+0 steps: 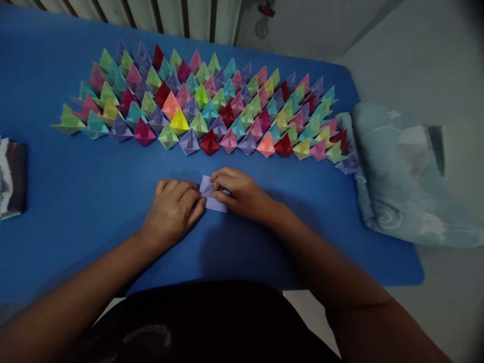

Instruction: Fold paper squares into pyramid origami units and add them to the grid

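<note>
A small piece of lilac paper (217, 204), partly folded, lies near the front middle of the blue table. My left hand (174, 205) grips its left edge, fingers curled and thumb pressed close. On the paper's upper right part, my right hand (238, 190) pinches it between thumb and bent fingers. Both hands cover some of the paper, so its full shape is hidden. Just beyond them stand rows of folded paper boats (209, 143) in many colours, the nearest row a short way from my fingers.
The blue table (94, 196) has a rounded right corner. A folded pale teal blanket (401, 176) with white patterns rests over its right side. At the left edge lies a folded dark and white cloth-like item (15, 176). White slats (174, 17) stand behind the table.
</note>
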{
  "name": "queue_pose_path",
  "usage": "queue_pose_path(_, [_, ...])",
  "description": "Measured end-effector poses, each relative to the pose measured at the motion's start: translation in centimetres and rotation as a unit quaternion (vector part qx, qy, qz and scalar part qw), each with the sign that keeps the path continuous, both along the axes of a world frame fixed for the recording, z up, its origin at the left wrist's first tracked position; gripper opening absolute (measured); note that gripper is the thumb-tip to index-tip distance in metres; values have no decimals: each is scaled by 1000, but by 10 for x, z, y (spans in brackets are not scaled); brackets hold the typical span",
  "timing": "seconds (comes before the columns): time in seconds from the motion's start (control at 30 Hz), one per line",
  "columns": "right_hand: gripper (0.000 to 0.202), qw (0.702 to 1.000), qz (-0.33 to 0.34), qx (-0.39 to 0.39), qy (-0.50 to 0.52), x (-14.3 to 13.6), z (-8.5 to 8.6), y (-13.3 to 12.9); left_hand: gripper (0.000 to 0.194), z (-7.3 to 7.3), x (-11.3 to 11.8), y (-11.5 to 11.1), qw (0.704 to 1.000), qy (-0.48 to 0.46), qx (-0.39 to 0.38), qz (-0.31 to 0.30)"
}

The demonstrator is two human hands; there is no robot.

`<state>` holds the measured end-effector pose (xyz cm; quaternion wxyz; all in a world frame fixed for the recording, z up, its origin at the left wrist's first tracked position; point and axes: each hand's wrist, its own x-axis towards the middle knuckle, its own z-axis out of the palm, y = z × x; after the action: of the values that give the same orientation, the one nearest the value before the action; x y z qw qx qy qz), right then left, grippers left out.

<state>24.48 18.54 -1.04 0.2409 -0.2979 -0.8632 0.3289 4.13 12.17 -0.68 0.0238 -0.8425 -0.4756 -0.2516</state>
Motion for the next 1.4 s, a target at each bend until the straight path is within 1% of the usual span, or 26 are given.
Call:
queue_pose_path(0.17, [12, 1000, -23, -10, -12, -4, 1, -1, 25, -4, -2, 1, 997, -34, -60, 40])
queue_pose_path(0.4, [12, 997, -65, -36, -24, -8, 8, -5, 25, -3, -3, 3, 992, -46, -106, 57])
queue_pose_path(0.57, [11, 998, -50, -28, -28, -7, 9, -6, 23, -3, -3, 3, 991, -49, -110, 55])
queue_pose_path(0.7, [19, 998, -46, -17, -48, -7, 6, -7, 23, -3, -3, 3, 990, -57, -114, 56])
queue_pose_path(0.8, [19, 996, -57, -3, -65, -10, 5, -7, 22, -2, -3, 3, 990, -54, -119, 59])
queue_pose_path(0.93, [13, 992, -79, 5, -98, -16, 7, -8, 23, -1, -3, 4, 989, -51, -122, 58])
queue_pose_path(1.07, [13, 986, -101, 9, -131, -20, 10, -10, 24, -2, -3, 4, 989, -52, -125, 59])
queue_pose_path(1.3, [20, 986, -115, 7, -122, -21, 7, -12, 19, -2, -5, 4, 985, -61, -144, 71])
queue_pose_path(1.4, [21, 986, -117, 7, -119, -20, 5, -12, 19, -2, -8, 2, 987, -50, -138, 58])
